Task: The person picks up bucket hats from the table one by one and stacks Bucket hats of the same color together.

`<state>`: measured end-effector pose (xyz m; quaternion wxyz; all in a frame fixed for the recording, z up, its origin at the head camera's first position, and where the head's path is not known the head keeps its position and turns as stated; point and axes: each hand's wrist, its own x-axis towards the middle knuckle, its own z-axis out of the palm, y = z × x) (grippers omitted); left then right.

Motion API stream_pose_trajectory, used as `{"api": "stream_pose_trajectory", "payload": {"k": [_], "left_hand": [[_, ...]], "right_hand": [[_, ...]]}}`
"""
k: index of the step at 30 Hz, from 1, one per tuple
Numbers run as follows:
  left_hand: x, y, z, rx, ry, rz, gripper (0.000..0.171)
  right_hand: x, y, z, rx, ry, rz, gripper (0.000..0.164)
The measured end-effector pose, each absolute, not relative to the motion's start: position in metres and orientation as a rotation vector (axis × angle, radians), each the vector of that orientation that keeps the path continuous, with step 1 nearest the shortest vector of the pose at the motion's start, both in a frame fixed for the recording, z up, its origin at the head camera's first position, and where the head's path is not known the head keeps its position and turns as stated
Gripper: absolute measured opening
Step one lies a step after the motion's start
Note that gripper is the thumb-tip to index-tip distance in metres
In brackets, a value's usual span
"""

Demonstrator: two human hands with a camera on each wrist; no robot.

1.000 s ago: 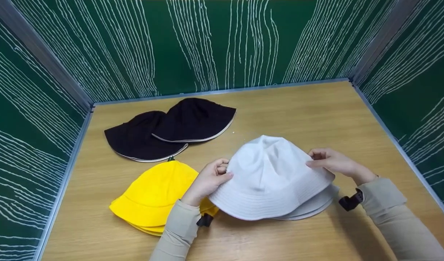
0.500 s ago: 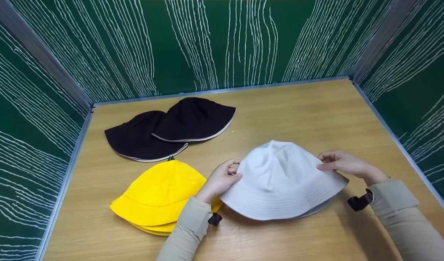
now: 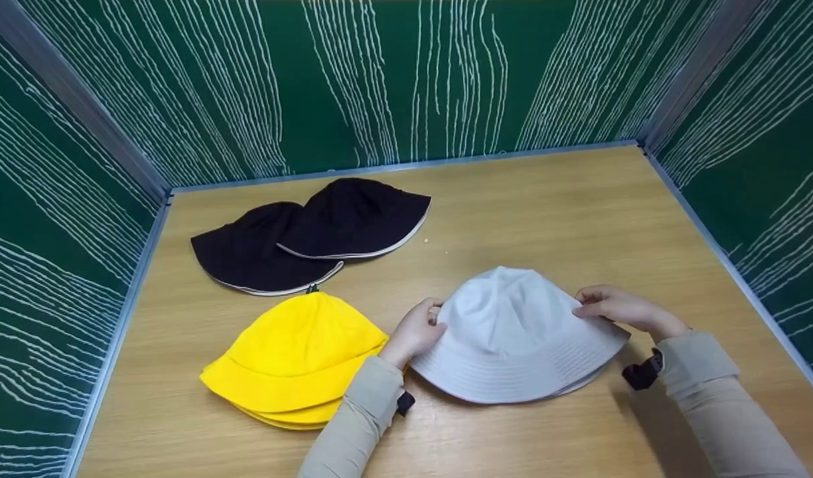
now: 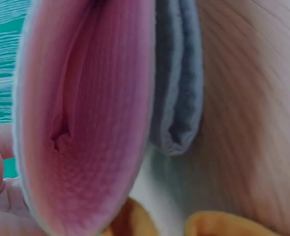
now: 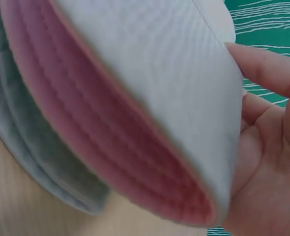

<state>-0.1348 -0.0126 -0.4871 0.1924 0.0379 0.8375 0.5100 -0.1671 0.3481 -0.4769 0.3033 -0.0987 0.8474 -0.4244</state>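
Note:
Both hands hold a white bucket hat (image 3: 509, 332) with a pink lining (image 4: 103, 118), its crown upward. My left hand (image 3: 416, 333) pinches the left side, thumb in front. On the opposite side my right hand (image 3: 624, 308) pinches the fabric above the brim, thumb toward me and fingers behind. Directly beneath lies a grey hat (image 5: 41, 142), folded flat on the table; in the head view the white one covers nearly all of it. Several yellow bucket hats (image 3: 293, 358), stacked and overlapping, lie beside my left forearm, which overlaps their right end.
Two black hats (image 3: 360, 222) with pale brim edging overlap at the back left of the wooden table (image 3: 545, 206). A small dark green tip (image 3: 312, 289) shows above the yellow stack. Green panels (image 3: 406, 86) with white lines enclose the back and sides.
The white hat has shifted right, then come down lower over the grey hat, hiding more of it. Both hands moved with it and kept their hold. The yellow and black hats stayed put.

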Motion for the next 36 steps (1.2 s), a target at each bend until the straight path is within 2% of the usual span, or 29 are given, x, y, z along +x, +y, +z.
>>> {"api": "stream_pose_trajectory", "payload": {"k": [10,18,25,36], "left_hand": [[-0.136,-0.011,-0.502,0.177,2.412,1.352,0.017],[-0.135,-0.011,-0.503,0.198,2.386,1.394,0.024],[-0.133,-0.007,-0.496,0.164,2.331,1.452,0.023],[-0.134,-0.003,-0.499,0.167,2.325,1.417,0.044]], "right_hand": [[-0.169,0.343,-0.491,-0.188,2.308,-1.058,0.024],[-0.166,0.343,-0.495,-0.158,2.329,-1.071,0.026],[-0.157,0.351,-0.48,-0.111,2.362,-1.11,0.032],[-0.153,0.351,-0.489,-0.076,2.387,-1.034,0.032]]}}
